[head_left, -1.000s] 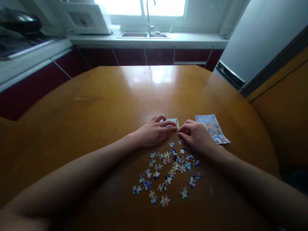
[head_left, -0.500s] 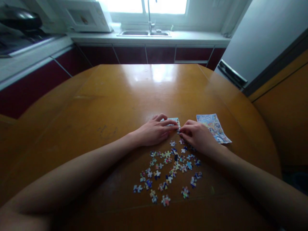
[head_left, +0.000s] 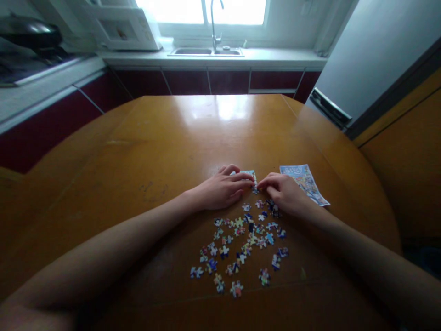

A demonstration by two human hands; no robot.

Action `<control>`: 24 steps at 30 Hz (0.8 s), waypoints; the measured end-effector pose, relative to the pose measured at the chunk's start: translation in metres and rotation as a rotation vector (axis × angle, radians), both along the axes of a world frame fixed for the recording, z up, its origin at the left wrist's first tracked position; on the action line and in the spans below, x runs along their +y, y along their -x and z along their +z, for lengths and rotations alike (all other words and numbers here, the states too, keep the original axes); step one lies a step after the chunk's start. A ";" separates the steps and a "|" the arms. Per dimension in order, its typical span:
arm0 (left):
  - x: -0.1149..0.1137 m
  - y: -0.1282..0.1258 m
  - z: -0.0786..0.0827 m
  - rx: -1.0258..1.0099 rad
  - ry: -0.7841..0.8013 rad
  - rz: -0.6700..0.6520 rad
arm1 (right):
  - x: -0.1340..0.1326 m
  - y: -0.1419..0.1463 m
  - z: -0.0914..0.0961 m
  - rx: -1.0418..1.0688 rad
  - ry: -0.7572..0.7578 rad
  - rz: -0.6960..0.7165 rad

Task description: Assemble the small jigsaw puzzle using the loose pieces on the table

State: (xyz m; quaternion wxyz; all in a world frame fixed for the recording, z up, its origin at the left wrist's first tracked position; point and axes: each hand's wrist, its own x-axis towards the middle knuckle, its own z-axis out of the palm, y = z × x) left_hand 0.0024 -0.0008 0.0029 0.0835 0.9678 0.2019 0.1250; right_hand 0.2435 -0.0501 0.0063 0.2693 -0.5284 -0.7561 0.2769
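My left hand (head_left: 220, 191) rests on the wooden table (head_left: 144, 151), fingers laid over a small joined patch of puzzle (head_left: 248, 174). My right hand (head_left: 284, 193) sits just to its right, fingertips pinched at the patch's lower right edge, apparently on a puzzle piece (head_left: 255, 187). Below both hands lies a scatter of several loose coloured puzzle pieces (head_left: 241, 246). A printed picture sheet (head_left: 306, 183) lies flat to the right of my right hand, partly covered by it.
A kitchen counter with a sink and tap (head_left: 210, 49) runs along the far wall under a bright window. A white microwave (head_left: 122, 30) and a dark pan (head_left: 29, 34) stand at the left. A grey fridge (head_left: 365, 59) stands at the right.
Both hands stay at the joined patch with only slight finger shifts. The view has tilted a little.
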 end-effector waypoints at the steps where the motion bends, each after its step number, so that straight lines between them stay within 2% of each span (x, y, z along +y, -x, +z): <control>1: 0.000 0.000 0.001 -0.003 0.005 -0.001 | 0.000 0.000 0.001 0.023 0.010 -0.015; 3: 0.001 -0.001 0.001 -0.010 0.018 -0.003 | 0.000 0.001 0.001 0.053 0.014 -0.059; 6: 0.003 -0.003 0.001 -0.035 0.049 0.002 | 0.002 0.003 0.000 0.034 -0.065 -0.102; 10: 0.004 -0.006 0.000 -0.083 0.076 0.006 | 0.004 0.004 -0.004 -0.035 -0.132 -0.082; 19: 0.000 -0.007 0.000 -0.065 -0.072 0.051 | 0.005 0.005 -0.005 -0.059 -0.127 -0.084; 24: 0.004 -0.005 -0.001 -0.212 -0.088 0.131 | 0.005 0.004 -0.007 -0.042 -0.142 -0.086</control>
